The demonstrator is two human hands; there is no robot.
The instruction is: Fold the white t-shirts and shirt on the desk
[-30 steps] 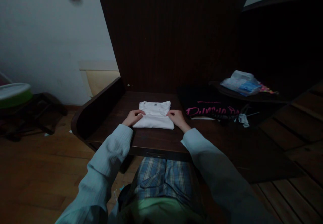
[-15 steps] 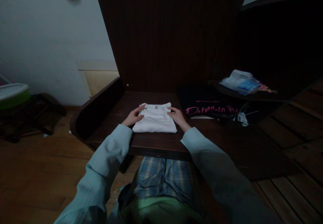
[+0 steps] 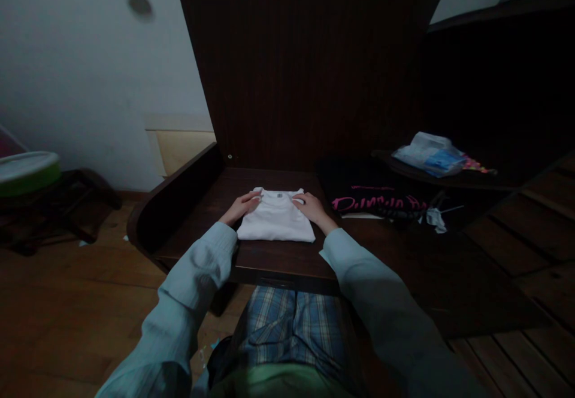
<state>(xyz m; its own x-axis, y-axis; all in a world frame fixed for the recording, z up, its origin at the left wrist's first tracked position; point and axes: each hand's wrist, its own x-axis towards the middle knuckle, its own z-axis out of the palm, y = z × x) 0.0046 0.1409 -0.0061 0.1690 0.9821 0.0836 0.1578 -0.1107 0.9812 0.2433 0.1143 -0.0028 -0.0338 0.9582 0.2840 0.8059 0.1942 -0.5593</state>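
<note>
A white T-shirt (image 3: pixel 276 221), folded into a flat, roughly rectangular bundle, lies on the dark wooden desk (image 3: pixel 269 260). Its neckline with a small grey label faces away from me. My left hand (image 3: pixel 245 205) rests at the shirt's upper left edge, fingers stretched over the fabric by the collar. On the opposite side, my right hand (image 3: pixel 311 207) lies at the upper right corner with its fingers extended on the cloth and the thumb a little apart. Both hands touch the shirt from above; their palms are hidden.
To the right lies folded black clothing (image 3: pixel 377 197) with pink lettering. Above it a small shelf (image 3: pixel 485 179) bears a white and blue plastic package (image 3: pixel 431 154). A raised side board (image 3: pixel 175 185) bounds the desk's left. A green-and-white tub (image 3: pixel 29 173) stands farther left.
My fingers have shifted slightly inward over the shirt's upper corners, more clearly on the right. The shirt stays folded in place, while the whole view has tilted up a little.
</note>
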